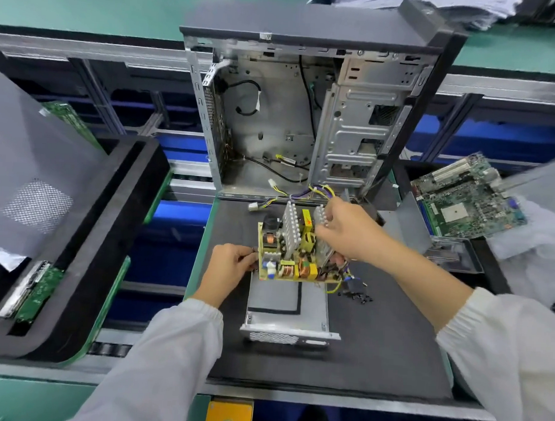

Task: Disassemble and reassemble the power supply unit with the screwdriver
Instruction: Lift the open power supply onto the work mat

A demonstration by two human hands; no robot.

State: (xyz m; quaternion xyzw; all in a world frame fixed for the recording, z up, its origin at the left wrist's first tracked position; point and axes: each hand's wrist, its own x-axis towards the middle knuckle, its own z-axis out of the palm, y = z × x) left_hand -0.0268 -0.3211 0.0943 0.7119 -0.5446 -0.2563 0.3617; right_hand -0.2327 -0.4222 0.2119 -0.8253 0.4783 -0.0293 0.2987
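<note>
Far left of the grip, a grey anti-static bag lies over a black foam tray that holds a green circuit board. On the dark work mat, the person's left hand pinches the left edge of the power supply circuit board, fingers curled on it. The board, with its aluminium heatsinks, copper coils and yellow transformers, sits tilted above the far end of the open grey metal power supply casing, which lies nearer the person than the grip. The right hand grasps the board's right-hand heatsink from above. Beyond the hands stands an emptied computer tower case, and yellow and purple wires trail from the board toward it. Just right of the board lie small black screws; further right, a green motherboard. No screwdriver is visible. Judged step: the board is being lifted out of, or set back into, its casing. The next move calls for keeping the board level and its wires free of the casing walls
</note>
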